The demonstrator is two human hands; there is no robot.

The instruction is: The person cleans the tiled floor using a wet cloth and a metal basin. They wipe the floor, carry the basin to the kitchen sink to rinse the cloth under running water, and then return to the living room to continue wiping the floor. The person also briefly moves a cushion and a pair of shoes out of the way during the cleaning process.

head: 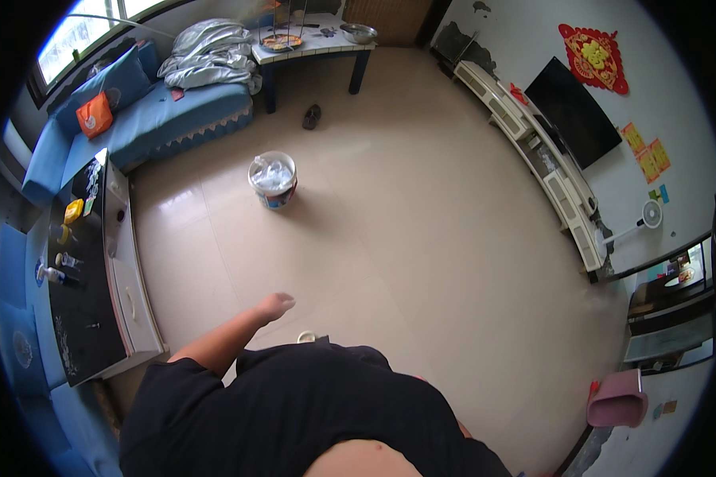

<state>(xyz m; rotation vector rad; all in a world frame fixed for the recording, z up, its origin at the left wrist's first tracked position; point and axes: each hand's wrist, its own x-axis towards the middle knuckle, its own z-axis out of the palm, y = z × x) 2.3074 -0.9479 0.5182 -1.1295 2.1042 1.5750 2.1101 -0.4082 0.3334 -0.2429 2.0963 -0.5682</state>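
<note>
My left hand (277, 305), slightly blurred, hangs over the tiled floor (364, 238) in front of my black shirt. Nothing shows in it, and its fingers are too unclear to read. Just below it, a small pale rounded thing (305, 337) peeks out past the shirt's edge, mostly hidden. My right hand is out of view. Ahead of me on the floor stands a white plastic bucket (276, 201) with a printed side, filled with crumpled clear plastic (271, 173). Beyond the bucket lies a single dark shoe (312, 117).
On the left, a black-topped coffee table (89, 322) holding bottles stands beside a blue sofa (185, 116). A table (316, 50) with a metal bowl (358, 33) is at the back. A long TV cabinet (528, 140) lines the right wall, with a pink bin (617, 405) nearer.
</note>
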